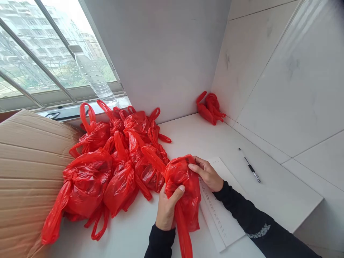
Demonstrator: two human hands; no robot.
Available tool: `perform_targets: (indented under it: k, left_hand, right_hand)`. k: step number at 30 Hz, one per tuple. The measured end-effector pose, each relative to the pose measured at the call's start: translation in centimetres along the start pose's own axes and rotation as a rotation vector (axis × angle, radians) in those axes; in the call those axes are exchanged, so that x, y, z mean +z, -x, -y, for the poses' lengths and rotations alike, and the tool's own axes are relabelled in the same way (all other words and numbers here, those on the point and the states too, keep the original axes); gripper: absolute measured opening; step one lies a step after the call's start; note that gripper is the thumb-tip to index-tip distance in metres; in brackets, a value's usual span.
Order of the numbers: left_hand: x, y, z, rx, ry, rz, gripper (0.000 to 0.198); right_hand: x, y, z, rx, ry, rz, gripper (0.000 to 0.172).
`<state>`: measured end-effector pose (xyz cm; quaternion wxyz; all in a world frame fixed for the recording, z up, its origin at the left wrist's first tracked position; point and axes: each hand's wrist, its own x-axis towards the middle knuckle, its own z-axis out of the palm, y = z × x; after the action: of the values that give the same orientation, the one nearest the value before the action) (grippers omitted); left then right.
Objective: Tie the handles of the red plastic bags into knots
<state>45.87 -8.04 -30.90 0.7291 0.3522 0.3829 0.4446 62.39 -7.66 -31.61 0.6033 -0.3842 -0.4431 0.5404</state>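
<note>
A red plastic bag [188, 179] is held up between both hands, over the white table and beside a sheet of paper. My left hand [168, 208] grips its lower left side, thumb lying across the front. At the upper right edge, my right hand [208, 173] pinches the plastic between thumb and fingers. What the bag contains cannot be made out. Several knotted red bags [88, 179] are heaped to the left, close to the held one. Handwritten marks run down the paper [228, 222], which lies partly behind the bag and my right forearm.
A cardboard box [29, 179] stands at the left edge. On the windowsill are a clear bottle [94, 75] and a dark flat object [70, 113]. A pen [249, 165] lies right of the paper. Another red bag [210, 107] sits in the far corner.
</note>
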Motion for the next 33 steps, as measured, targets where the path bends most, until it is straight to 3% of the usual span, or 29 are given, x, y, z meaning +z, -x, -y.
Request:
perform_targets:
  k: [5,11,17,22,33]
  left_hand:
    - [-0.7,-0.2,0.5,0.065,0.014,0.003,0.032]
    - [-1.6,-0.4,1.2,0.054,0.012,0.031,0.028]
    - [-1.3,-0.3,1.0,0.126,0.123,-0.131,0.033]
    - [-1.2,-0.3,0.6,0.071,0.151,-0.111,0.032]
    - [-1.4,-0.6,1.0,0.102,0.075,-0.166,0.038]
  right_hand:
    - [0.3,0.4,0.2,0.019,0.04,0.066,0.025]
    - [0.2,0.8,-0.1,0.009,-0.002,0.001,0.022]
    - [0.2,0.9,-0.5,0.074,0.088,0.062,0.042]
    - [0.0,0.8,-0.8,0.058,0.157,0.07,0.026]
    - [0.1,0.6,-0.1,0.031,0.162,0.08,0.025]
